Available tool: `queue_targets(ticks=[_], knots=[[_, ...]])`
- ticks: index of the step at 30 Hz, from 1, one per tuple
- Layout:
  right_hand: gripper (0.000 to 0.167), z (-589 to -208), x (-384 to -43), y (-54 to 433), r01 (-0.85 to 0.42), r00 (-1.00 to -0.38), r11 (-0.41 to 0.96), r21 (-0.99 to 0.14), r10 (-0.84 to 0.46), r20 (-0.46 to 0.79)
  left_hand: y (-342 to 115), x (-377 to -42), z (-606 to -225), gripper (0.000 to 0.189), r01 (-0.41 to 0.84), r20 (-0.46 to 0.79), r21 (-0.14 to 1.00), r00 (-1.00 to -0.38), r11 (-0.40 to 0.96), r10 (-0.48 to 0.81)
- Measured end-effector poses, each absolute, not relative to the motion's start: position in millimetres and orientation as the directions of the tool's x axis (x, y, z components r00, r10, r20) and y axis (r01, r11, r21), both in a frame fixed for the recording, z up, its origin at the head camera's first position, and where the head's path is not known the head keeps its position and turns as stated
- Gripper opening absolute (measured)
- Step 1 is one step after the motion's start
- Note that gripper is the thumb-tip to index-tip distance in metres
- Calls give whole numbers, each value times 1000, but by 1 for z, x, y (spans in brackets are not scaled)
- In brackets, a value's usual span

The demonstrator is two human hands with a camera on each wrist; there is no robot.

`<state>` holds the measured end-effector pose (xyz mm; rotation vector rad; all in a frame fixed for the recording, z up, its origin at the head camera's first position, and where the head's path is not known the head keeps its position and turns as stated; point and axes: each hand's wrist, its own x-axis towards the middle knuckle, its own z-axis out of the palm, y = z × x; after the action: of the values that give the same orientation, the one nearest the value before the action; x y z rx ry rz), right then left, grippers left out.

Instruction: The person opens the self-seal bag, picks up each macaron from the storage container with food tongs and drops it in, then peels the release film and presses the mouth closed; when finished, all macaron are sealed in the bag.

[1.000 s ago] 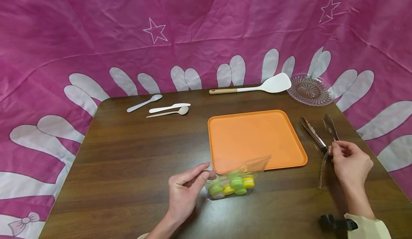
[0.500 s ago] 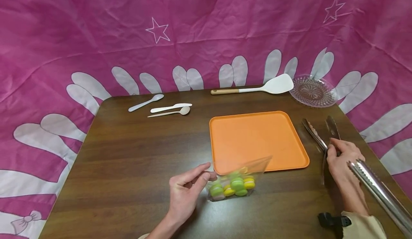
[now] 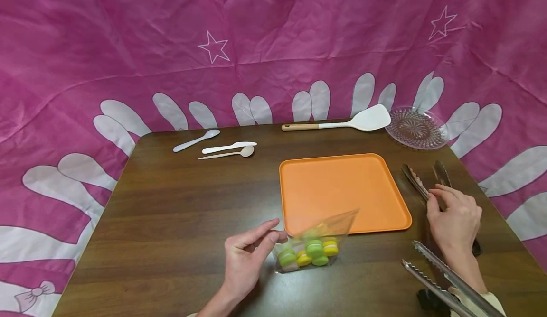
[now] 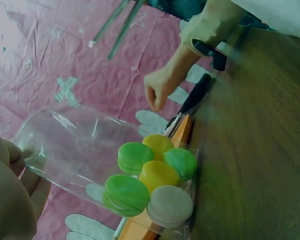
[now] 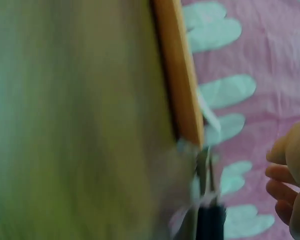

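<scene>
My left hand (image 3: 248, 255) pinches the edge of a clear bag (image 3: 342, 224) with several green, yellow and pale macarons (image 4: 125, 192) in its lower end. The bag overlaps the front of the orange tray (image 3: 342, 189) in the head view. My right hand (image 3: 455, 217) hovers over black-handled metal tongs (image 3: 416, 181) lying spread on the table. Its fingers (image 5: 282, 172) are loosely bent with nothing between them in the right wrist view. A second pair of metal tongs (image 3: 444, 279) reaches in from the bottom right, across my right forearm, its holder out of view.
A white turner with a wooden handle (image 3: 337, 125) and a clear patterned plate (image 3: 418, 128) lie along the back. A spoon (image 3: 196, 141), a white knife (image 3: 228, 147) and a pale round-ended spoon (image 3: 226, 153) are at the back left. A pink curtain (image 3: 256, 23) hangs behind the table.
The second tongs came in from the bottom right and moved left. My right hand shifted slightly left, and the thin strip hanging from it no longer shows. My left hand stayed put.
</scene>
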<state>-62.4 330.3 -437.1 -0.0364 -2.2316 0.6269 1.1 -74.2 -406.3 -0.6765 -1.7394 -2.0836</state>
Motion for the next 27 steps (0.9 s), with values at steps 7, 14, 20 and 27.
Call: queue_targets(ticks=[7, 14, 20, 27], knots=[[2, -422, -54, 291, -360, -690, 776, -518, 153, 708, -73, 1, -407, 31, 565, 584, 798, -811, -208, 41], [46, -398, -38, 243, -564, -818, 252, -786, -296, 493, -72, 1, -405, 24, 524, 540, 830, -841, -192, 39], [44, -387, -39, 222, -461, -817, 57, -886, -418, 398, -71, 1, -405, 23, 456, 467, 873, -884, -175, 25], [24, -385, -39, 212, -450, -856, 74, -890, -321, 406, -71, -1, -406, 23, 474, 481, 867, -877, -152, 9]])
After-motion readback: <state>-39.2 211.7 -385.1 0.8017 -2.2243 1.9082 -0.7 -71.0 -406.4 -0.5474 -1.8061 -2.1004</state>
